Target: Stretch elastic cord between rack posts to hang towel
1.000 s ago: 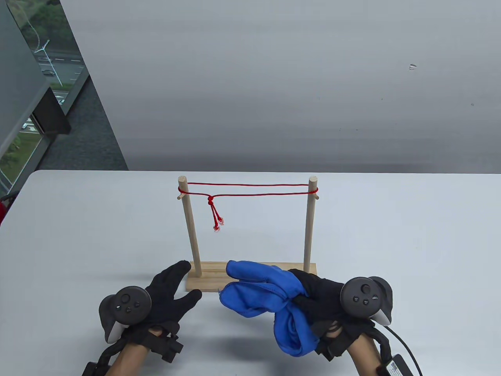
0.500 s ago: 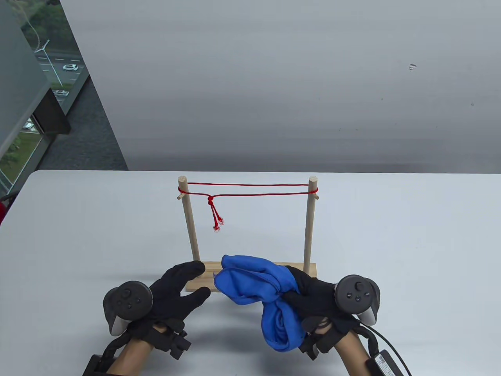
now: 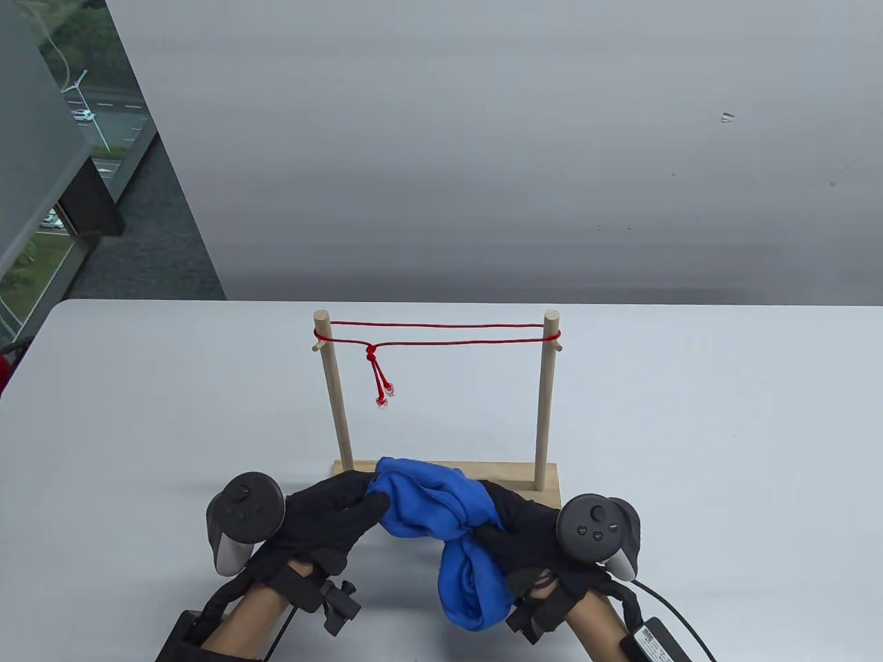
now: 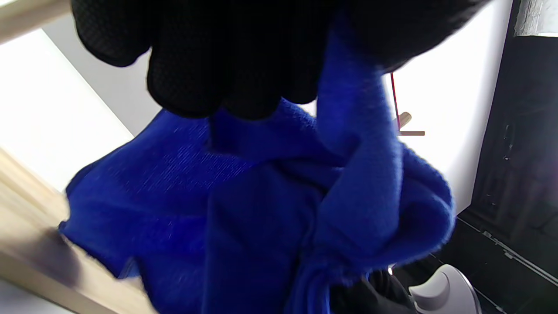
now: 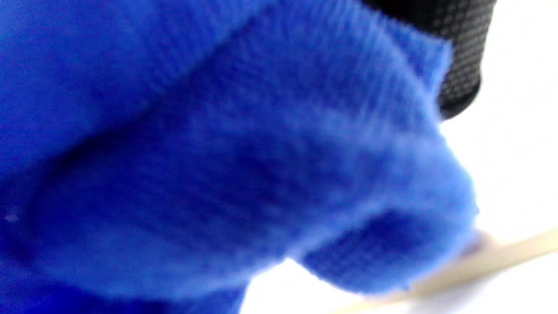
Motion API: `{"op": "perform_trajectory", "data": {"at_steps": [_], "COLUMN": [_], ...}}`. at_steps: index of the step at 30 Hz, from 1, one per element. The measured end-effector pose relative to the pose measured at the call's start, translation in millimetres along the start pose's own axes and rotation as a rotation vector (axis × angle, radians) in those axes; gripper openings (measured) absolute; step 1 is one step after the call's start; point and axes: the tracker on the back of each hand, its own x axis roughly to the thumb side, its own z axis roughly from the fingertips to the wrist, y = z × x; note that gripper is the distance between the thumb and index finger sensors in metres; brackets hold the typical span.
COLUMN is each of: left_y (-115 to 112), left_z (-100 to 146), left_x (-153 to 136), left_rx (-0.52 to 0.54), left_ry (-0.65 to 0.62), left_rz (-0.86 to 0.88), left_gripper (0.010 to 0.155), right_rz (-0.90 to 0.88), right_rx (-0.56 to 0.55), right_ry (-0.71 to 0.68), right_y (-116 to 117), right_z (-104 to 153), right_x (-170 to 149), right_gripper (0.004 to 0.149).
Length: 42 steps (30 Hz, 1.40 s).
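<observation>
Blue towel (image 3: 441, 514) hangs bunched up between two gloved hands, low in front of the wooden rack (image 3: 441, 414). The right hand (image 3: 538, 534) grips the towel in its middle, with its fingers (image 3: 503, 507) curled tight around the cloth. A fat loop of towel hangs down below this hand. The left hand (image 3: 331, 514) holds the towel's left end, and its fingers (image 4: 226, 65) are closed on the cloth, as the left wrist view shows. In the right wrist view the towel (image 5: 218, 152) fills nearly the whole picture and is blurry.

The rack stands on the white tabletop (image 3: 690, 427), just behind the hands. It has a flat base (image 3: 510, 472) and two upright posts, a left post (image 3: 334, 393) and a right post (image 3: 546, 393). A red cord (image 3: 441, 333) runs tight from one post to the other, near their tops. It goes across twice. A knot (image 3: 371, 352) sits near the left post, and two short ends hang down from it.
</observation>
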Motion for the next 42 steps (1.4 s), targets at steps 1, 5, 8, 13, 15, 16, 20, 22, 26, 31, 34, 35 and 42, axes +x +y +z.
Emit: {"op": "perform_trajectory", "data": {"at_steps": [1, 5, 8, 13, 15, 16, 20, 22, 26, 31, 34, 35, 42], "left_y": [2, 13, 23, 31, 32, 33, 36, 36, 36, 35, 31, 28, 9], "left_z": [-1, -4, -8, -14, -17, -18, -21, -23, -27, -31, -35, -37, -43], "left_x": [2, 10, 18, 28, 33, 37, 47, 49, 55, 60, 64, 67, 80], "left_rx": [0.008, 0.047, 0.065, 0.071, 0.061, 0.072, 0.097, 0.091, 0.088, 0.088, 0.076, 0.068, 0.027], "left_ry": [0.003, -0.002, -0.011, -0.025, -0.028, -0.04, -0.067, -0.067, -0.074, -0.09, -0.099, -0.104, -0.144], "left_rz": [-0.013, -0.042, -0.075, -0.113, -0.131, -0.161, -0.213, -0.211, -0.237, -0.248, -0.227, -0.228, -0.224], "left_gripper": [0.041, 0.04, 0.04, 0.039, 0.039, 0.039, 0.039, 0.039, 0.039, 0.039, 0.04, 0.04, 0.04], "right_rz": [0.016, 0.024, -0.051, -0.006, 0.006, 0.015, 0.01, 0.009, 0.058, -0.069, -0.147, -0.147, 0.015], "right_rx": [0.066, 0.134, 0.149, 0.141, 0.121, 0.118, 0.06, 0.033, -0.001, -0.066, -0.059, -0.06, 0.005], "right_ry": [0.017, 0.037, 0.046, 0.04, 0.038, 0.037, 0.038, 0.043, 0.052, 0.055, 0.044, 0.032, -0.04], "right_y": [3, 10, 9, 0, -5, -10, -26, -32, -49, -62, -63, -62, -47], "right_z": [1, 4, 5, 2, 0, -2, -3, -3, -3, -6, -12, -16, -41], "right_x": [-3, -10, -12, -7, -3, 1, 10, 12, 19, 24, 28, 32, 60], "right_gripper": [0.06, 0.071, 0.077, 0.081, 0.082, 0.082, 0.081, 0.08, 0.079, 0.075, 0.073, 0.073, 0.074]}}
